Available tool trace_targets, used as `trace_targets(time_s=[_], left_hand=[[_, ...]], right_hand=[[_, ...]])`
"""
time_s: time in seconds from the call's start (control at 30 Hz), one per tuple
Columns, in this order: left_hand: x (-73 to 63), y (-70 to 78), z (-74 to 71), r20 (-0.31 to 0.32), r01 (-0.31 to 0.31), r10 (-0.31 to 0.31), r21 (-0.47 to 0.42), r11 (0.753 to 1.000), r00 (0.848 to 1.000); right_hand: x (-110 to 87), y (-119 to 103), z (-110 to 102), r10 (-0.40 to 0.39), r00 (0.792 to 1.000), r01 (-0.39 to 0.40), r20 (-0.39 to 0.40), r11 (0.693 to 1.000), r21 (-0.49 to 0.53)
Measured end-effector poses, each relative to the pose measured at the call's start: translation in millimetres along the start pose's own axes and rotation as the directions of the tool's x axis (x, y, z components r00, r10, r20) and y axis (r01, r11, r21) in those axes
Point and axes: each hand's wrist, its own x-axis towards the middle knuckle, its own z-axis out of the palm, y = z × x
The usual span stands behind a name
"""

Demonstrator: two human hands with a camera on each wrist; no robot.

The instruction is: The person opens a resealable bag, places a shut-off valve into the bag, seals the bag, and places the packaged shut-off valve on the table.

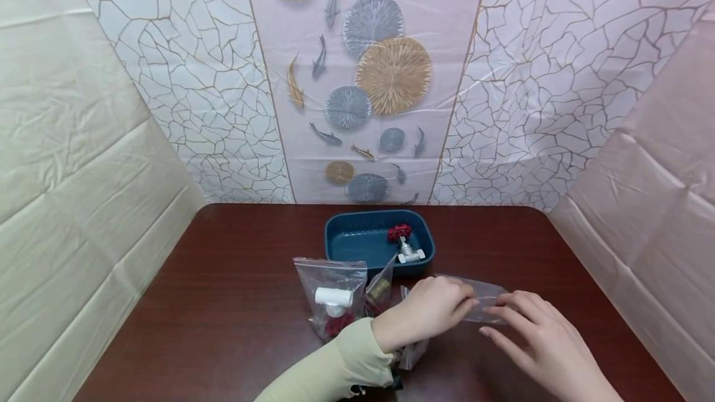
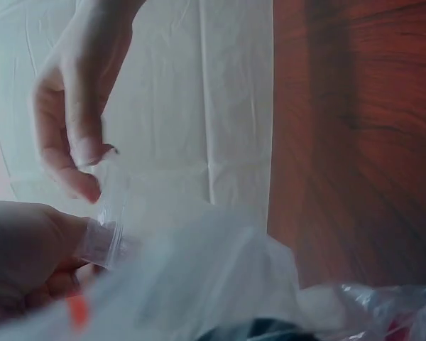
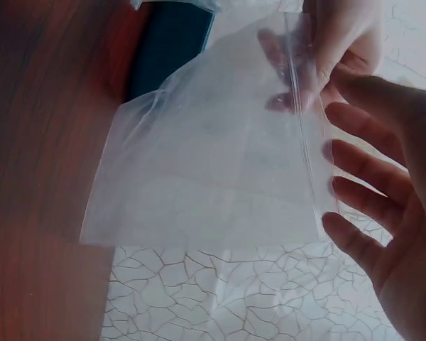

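A clear zip bag (image 3: 206, 170) hangs flat from my left hand (image 1: 427, 309), which pinches it near one end of the zip edge. Nothing shows inside the bag. My right hand (image 1: 539, 340) is at the same edge. Its fingers (image 3: 369, 170) are spread along the zip, fingertips right at the plastic, and its thumb stands apart from them. In the left wrist view my right hand (image 2: 78, 106) is above the left hand (image 2: 28, 256), with a strip of clear plastic between them.
Behind the hands stands a blue tray (image 1: 352, 247) holding a valve with a red handwheel (image 1: 410, 253). Left of my left forearm lie a bag with a white tee fitting (image 1: 334, 296) and one with a brass-coloured fitting (image 1: 378, 290). Another clear bag (image 1: 413, 352) lies partly under the forearm.
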Motion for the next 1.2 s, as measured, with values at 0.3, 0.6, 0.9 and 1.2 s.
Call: trace_targets(time_s=[0.3,0.6,0.9,1.2], left_hand=[[0.6,-3.7,-3.9,-0.05,-0.018,0.016,-0.032,0.999,0.999],[1.5,-12.2,-10.2,-0.088,0.023,-0.032,-0.101,0.995,0.996],[3.1,-32.1,-23.3,-0.219,0.102,-0.13,-0.135,0.986,0.967],[1.3,-33.4,-36.8,-0.233,0.129,-0.184,-0.233,0.964,0.955]], right_hand=[[-1.1,3,9,-0.072,0.997,0.071,-0.009,0.997,-0.027],[-8.5,3,13,-0.058,0.997,0.061,0.051,0.996,-0.059],[-19.9,-9,14,-0.089,0.993,0.089,0.072,0.996,0.007],[-13.5,-24,6,-0.08,0.993,0.077,0.09,0.996,0.035]])
